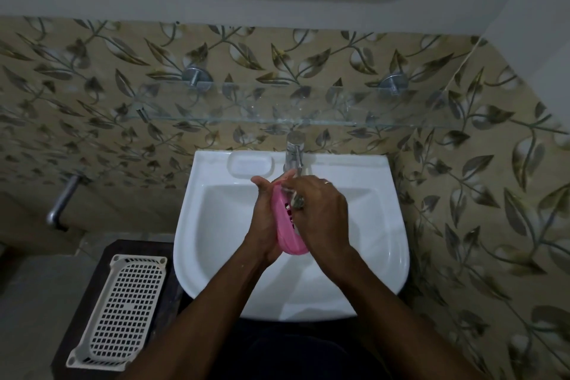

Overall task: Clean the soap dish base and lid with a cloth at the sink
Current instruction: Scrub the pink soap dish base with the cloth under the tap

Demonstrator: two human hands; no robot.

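A pink soap dish part (287, 230) with slots in it is held on edge over the white sink (216, 225). My left hand (263, 222) cups it from the left and underneath. My right hand (320, 210) presses against its right face, fingers closed over a small greyish cloth (298, 201), of which only a scrap shows. Whether the pink part is the base or the lid I cannot tell. Any other part of the dish is out of view.
A chrome tap (294, 149) stands at the sink's back rim, beside a moulded soap recess (250, 165). A glass shelf (277, 105) hangs on the leaf-patterned tiles. A white plastic basket (120, 311) lies on a dark stand at lower left. A pipe (63, 197) juts from the left wall.
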